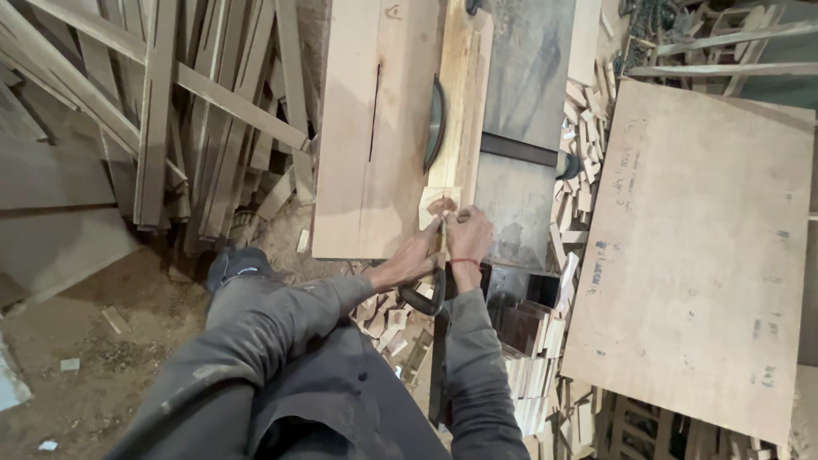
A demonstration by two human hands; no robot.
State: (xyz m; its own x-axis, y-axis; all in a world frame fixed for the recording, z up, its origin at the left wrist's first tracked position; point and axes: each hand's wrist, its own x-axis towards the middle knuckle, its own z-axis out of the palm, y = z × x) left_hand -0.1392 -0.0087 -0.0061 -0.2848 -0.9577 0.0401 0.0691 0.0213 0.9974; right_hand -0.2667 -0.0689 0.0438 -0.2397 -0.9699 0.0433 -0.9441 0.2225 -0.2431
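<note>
A: What is shown at the near end of the saw table [358, 170]?

B: A small wood block [438, 204] is held flat against the wooden fence strip [464, 111], just in front of the saw blade [435, 123]. The left hand [415, 255] is closed round a thin stick [440, 234] whose tip bears on the block; the right hand [469, 234] is curled shut beside it, fingertips on the same piece. A dark curved handle [423, 298] hangs below the wrists — whether it is gripped cannot be told.

A: How is this step best carried out?

B: Pressure is probably best kept both downward and sideways into the fence strip, so the block is not twisted by the blade. The stick, not the fingers, should be what comes nearest the teeth.

A: And the room for movement?

B: Little is left — the block lies near the table's front edge, between blade line and fence strip. A large board [699, 255] lies to the right, stacked offcuts [532, 358] stand just below the hands, and leaning planks [170, 111] crowd the left. Open floor [77, 332] is seen only at lower left.
</note>
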